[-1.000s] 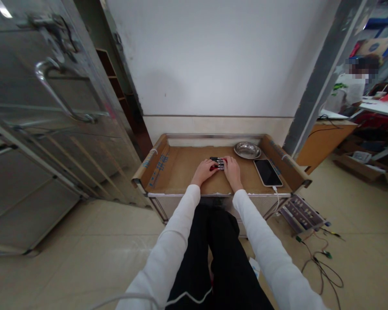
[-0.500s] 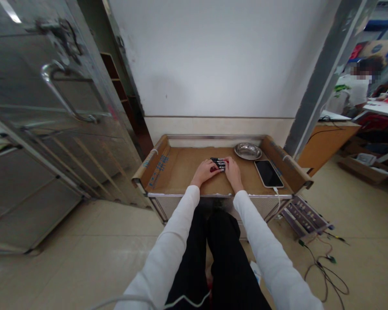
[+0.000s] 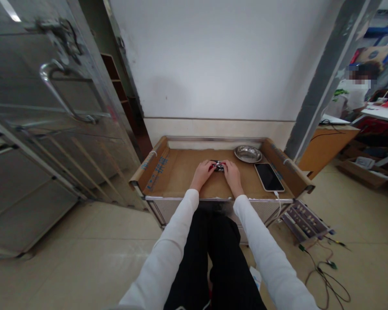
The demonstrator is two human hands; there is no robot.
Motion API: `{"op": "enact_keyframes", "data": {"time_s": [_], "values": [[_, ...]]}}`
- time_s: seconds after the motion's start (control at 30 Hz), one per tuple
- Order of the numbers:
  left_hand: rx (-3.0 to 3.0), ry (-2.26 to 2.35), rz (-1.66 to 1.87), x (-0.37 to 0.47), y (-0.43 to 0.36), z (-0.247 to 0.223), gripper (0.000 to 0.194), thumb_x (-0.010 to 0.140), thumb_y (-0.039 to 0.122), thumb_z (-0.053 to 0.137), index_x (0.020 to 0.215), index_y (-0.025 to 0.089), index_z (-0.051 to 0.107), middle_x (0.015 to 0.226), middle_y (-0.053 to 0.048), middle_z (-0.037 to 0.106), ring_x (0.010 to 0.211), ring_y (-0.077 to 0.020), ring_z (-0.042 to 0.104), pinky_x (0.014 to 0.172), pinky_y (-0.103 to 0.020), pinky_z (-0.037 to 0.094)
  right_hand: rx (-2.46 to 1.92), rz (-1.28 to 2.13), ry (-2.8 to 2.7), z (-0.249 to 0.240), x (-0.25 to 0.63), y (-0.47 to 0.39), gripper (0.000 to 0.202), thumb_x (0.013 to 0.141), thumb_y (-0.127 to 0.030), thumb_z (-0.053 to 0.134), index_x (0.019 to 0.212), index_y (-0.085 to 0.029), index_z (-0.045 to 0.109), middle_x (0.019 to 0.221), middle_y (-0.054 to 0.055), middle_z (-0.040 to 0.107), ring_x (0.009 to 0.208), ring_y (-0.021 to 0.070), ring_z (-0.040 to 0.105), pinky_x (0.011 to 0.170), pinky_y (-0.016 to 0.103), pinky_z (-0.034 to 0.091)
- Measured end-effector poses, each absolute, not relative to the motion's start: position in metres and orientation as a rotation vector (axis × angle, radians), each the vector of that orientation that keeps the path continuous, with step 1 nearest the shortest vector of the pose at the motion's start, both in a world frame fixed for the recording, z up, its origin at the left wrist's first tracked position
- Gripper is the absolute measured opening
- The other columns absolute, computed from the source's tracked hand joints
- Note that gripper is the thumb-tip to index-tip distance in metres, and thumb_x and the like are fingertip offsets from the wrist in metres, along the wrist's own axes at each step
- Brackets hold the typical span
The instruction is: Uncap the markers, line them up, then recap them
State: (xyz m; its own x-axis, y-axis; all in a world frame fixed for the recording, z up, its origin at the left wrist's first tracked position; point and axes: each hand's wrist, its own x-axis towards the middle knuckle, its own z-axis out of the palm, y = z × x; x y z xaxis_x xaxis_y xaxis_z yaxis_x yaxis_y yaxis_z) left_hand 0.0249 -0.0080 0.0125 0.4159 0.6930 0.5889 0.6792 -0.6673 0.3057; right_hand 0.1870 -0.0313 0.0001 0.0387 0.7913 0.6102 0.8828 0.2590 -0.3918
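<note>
Several dark pens with red parts (image 3: pixel 219 166) form a small bundle over the cardboard-lined tabletop (image 3: pixel 177 172). My left hand (image 3: pixel 203 173) is closed on their left ends, and my right hand (image 3: pixel 232 174) is closed on their right ends. Only the middle of the bundle shows between my fingers; the ends are mostly hidden. Behind and right of my right hand lies a round metal dish (image 3: pixel 248 153). A phone with a dark screen (image 3: pixel 269 177) lies nearer the front, with a white cable plugged into its lower end.
Raised cardboard sides (image 3: pixel 286 163) bound the table, and a wall stands behind it. A metal door with a handle (image 3: pixel 63 97) is at the left. On the floor at the right are an electrical box (image 3: pixel 307 221) and loose cables. A person sits farther back at the right.
My hands have drawn slightly closer together around the pens, which now look more tightly gathered, with less of them showing. The view has shifted slightly.
</note>
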Motion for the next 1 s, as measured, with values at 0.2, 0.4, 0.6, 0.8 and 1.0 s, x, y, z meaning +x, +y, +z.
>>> {"op": "enact_keyframes", "data": {"time_s": [0.2, 0.4, 0.6, 0.8, 1.0], "values": [[2.667, 1.342, 1.132, 0.024, -0.007, 0.011, 0.018, 0.092, 0.029, 0.052, 0.106, 0.021, 0.061, 0.100, -0.005, 0.063, 0.096, -0.0187, 0.058, 0.085, -0.031, 0.043, -1.549, -0.242, -1.728, -0.001, 0.185, -0.031, 0.031, 0.099, -0.028, 0.032, 0.100, -0.018, 0.061, 0.095, 0.010, 0.066, 0.086, 0.0208, 0.058, 0.080, 0.030, 0.041], [2.683, 1.264, 1.149, 0.025, -0.005, 0.010, 0.019, 0.093, 0.030, 0.051, 0.105, 0.021, 0.062, 0.097, -0.005, 0.065, 0.091, -0.0175, 0.060, 0.084, -0.031, 0.046, -1.452, -0.160, -1.730, -0.004, 0.185, -0.028, 0.030, 0.098, -0.028, 0.033, 0.100, -0.018, 0.061, 0.098, 0.011, 0.067, 0.092, 0.0225, 0.059, 0.085, 0.035, 0.044], [2.639, 1.209, 1.224, 0.024, -0.005, 0.009, 0.018, 0.094, 0.028, 0.047, 0.105, 0.020, 0.060, 0.099, -0.004, 0.066, 0.092, -0.0164, 0.061, 0.085, -0.029, 0.046, -1.206, 0.026, -1.927, 0.003, 0.180, -0.034, 0.048, 0.089, -0.014, 0.040, 0.135, -0.022, 0.043, 0.128, 0.008, 0.058, 0.111, 0.0196, 0.057, 0.097, 0.034, 0.045], [2.460, 1.702, 1.296, 0.025, -0.003, 0.008, 0.018, 0.095, 0.027, 0.043, 0.101, 0.019, 0.059, 0.098, -0.008, 0.066, 0.094, -0.0217, 0.057, 0.085, -0.035, 0.044, -1.273, -0.037, -1.903, 0.005, 0.179, -0.035, 0.049, 0.083, -0.010, 0.041, 0.130, -0.018, 0.048, 0.131, 0.010, 0.053, 0.121, 0.0210, 0.047, 0.105, 0.037, 0.038], [2.291, 1.934, 1.268, 0.022, 0.004, -0.003, 0.022, 0.095, 0.015, 0.034, 0.094, 0.014, 0.057, 0.097, -0.014, 0.060, 0.098, -0.0255, 0.052, 0.087, -0.040, 0.042, -1.546, -0.115, -1.864, -0.002, 0.184, -0.031, 0.024, 0.084, -0.010, 0.040, 0.091, -0.017, 0.062, 0.101, 0.012, 0.058, 0.099, 0.0230, 0.051, 0.090, 0.035, 0.042]]}}
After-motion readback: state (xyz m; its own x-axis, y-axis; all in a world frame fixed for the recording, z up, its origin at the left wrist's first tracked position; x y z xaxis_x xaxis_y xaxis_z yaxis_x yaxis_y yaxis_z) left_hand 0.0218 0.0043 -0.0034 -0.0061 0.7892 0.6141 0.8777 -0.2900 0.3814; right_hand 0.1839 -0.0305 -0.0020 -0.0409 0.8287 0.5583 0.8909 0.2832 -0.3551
